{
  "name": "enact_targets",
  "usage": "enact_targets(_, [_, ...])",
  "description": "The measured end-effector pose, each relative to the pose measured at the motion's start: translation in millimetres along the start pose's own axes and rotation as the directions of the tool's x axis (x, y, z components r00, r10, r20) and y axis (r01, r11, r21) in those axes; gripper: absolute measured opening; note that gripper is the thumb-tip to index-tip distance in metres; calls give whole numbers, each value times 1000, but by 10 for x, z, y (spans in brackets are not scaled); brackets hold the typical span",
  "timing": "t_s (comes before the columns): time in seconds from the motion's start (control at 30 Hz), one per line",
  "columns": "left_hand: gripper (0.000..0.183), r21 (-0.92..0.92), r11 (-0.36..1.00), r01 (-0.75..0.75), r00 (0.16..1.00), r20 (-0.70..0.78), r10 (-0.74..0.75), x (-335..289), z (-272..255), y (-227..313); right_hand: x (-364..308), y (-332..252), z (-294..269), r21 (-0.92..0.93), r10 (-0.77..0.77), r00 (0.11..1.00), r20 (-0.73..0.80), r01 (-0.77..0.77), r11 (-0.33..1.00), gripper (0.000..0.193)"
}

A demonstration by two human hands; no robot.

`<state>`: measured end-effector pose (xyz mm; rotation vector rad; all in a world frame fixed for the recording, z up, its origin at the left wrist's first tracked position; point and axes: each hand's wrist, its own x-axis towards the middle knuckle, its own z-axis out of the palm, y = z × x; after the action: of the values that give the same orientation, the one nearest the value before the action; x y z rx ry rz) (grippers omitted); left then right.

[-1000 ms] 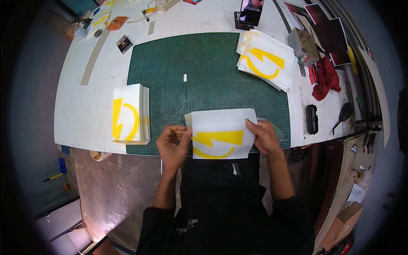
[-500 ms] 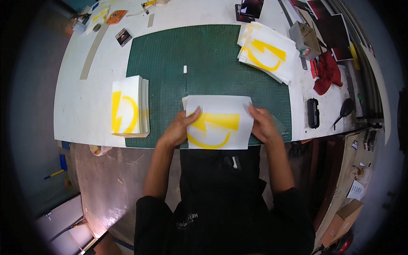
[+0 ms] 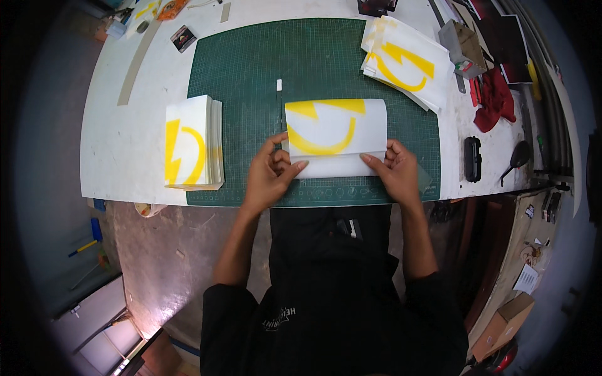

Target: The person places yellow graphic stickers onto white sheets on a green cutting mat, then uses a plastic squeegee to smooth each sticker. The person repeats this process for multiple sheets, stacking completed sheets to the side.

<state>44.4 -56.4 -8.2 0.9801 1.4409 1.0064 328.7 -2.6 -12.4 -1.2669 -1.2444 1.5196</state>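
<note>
A white paper sheet with a yellow printed shape (image 3: 342, 131) is held over the near part of the green cutting mat (image 3: 263, 56). Across its near part runs a straight line, with a plain white strip between that line and the near edge; I cannot tell whether this is a fold or a second sheet. My left hand (image 3: 271, 170) pinches the near left corner, thumb on top and fingers beneath. At the near right corner my right hand (image 3: 399, 170) grips the same way, its thumb on the strip.
To the left stands a thick stack of similar printed sheets (image 3: 185, 144). A looser, skewed pile (image 3: 411, 69) lies at the mat's far right. Beyond it are a grey box (image 3: 462, 47), a red cloth (image 3: 498, 103) and a black case (image 3: 472, 158). A slim cutter (image 3: 279, 86) rests mid-mat.
The sheet has moved away from my body, farther over the mat. My hands have shifted from its sides to its near corners, and the plain near strip now shows.
</note>
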Motion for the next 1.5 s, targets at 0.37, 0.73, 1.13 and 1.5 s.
enact_targets(0.37, [36,773,307,-555,702,237,672,-265,571,-236,-110,-173,163,-326,-116,986,-120,71,943,37])
enact_targets(0.73, [47,784,267,-561,731,318,604,-369,512,-362,-547,241,170,-777,-566,778,272,525,348,33])
enact_targets(1.13, [60,861,251,-442,842,302,447,-647,401,-353,-685,298,166,-803,-527,808,263,486,344,31])
enact_targets(1.5, [67,856,348,-383,892,244,382,-779,441,-446,-712,349,112,-808,-499,800,334,515,285,31])
